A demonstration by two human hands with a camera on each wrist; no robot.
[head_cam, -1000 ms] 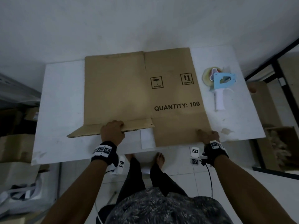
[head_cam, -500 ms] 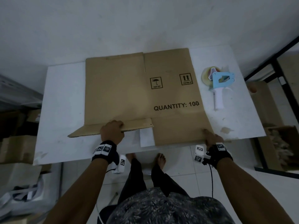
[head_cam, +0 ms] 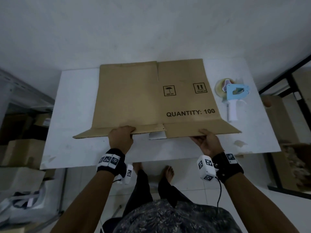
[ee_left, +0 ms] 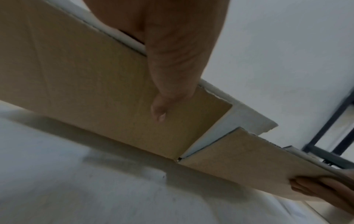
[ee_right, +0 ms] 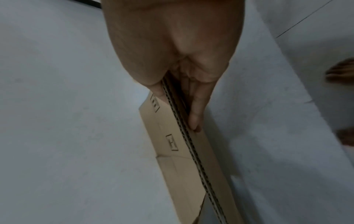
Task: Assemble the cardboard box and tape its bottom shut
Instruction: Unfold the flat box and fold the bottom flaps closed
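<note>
Box: the flattened cardboard box [head_cam: 151, 96] lies on the white table [head_cam: 74, 101], its far edge at the table's far edge, its near flaps lifted off the tabletop.
Left hand: the left hand [head_cam: 120, 137] grips the near-left flap, knuckles on top, thumb [ee_left: 162, 109] flat against the flap's underside.
Right hand: the right hand [head_cam: 207, 142] pinches the near-right flap's edge, thumb on top, fingers [ee_right: 197, 109] underneath along the corrugated edge.
Grip width: both grips are narrow, closed to the board's thickness.
Tape: a blue-and-white tape dispenser [head_cam: 233, 98] lies near the table's right edge, just beside the box, apart from both hands.
</note>
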